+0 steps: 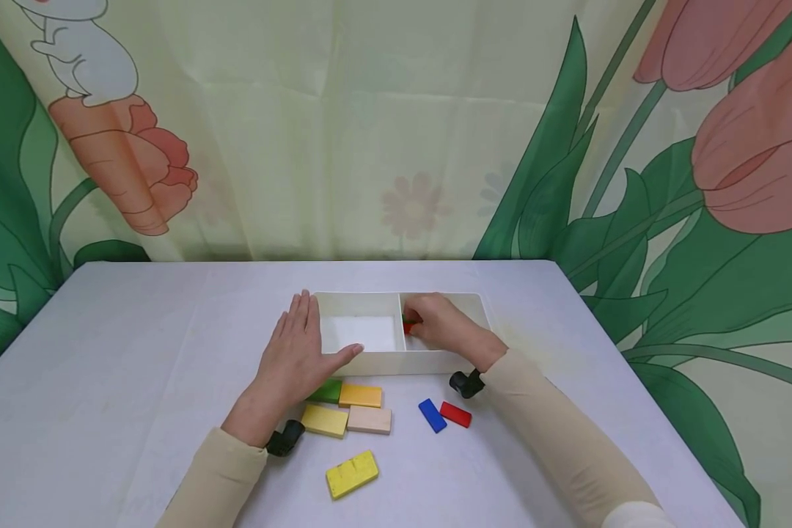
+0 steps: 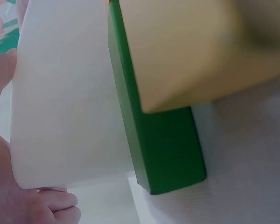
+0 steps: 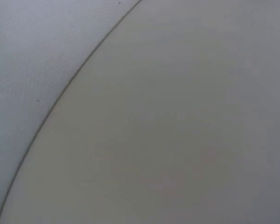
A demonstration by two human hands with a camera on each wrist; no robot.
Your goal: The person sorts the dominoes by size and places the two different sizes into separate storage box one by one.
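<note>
A white two-compartment box stands on the table. My left hand lies with straight fingers along the box's left end, its thumb over the front rim; the left wrist view shows the fingers against the box wall. Inside the right compartment, my right hand has curled fingers pinching a small red block beside the divider. A bit of green shows there, mostly hidden by the fingers. The right wrist view holds only the pale box wall and white cloth.
Before the box lie a green block, an orange block, a light yellow block and a beige block. A bright yellow block lies nearer. Rightward are a blue block and another red block.
</note>
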